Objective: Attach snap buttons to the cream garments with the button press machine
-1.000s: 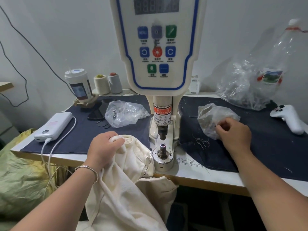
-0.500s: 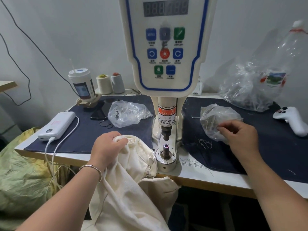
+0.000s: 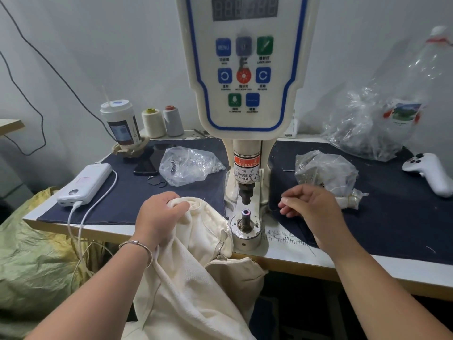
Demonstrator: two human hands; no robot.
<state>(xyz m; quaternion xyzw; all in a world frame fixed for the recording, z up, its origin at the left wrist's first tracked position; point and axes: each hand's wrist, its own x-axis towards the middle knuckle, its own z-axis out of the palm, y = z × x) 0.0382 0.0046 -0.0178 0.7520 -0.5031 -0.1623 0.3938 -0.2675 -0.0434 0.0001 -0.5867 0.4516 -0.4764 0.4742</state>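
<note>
The cream garment [image 3: 196,278] hangs over the bench [image 3: 294,260] edge at lower centre, its foot cut off by the frame, its bunched top clenched in the left hand [image 3: 159,217] just left of the button press machine [image 3: 245,119]. Right of the lower die [image 3: 245,213], the right hand [image 3: 311,207] hovers with fingertips pinched; whether a snap sits in that grip is too small to tell.

Left hand [image 3: 157,214] fist-curled, knuckles up, gripping bunched cloth [image 3: 196,253]; bracelet on wrist. Right hand [image 3: 311,207] held just above the table, fingers loosely curled, thumb and forefinger tips pinched together; can't tell if they hold anything.
</note>
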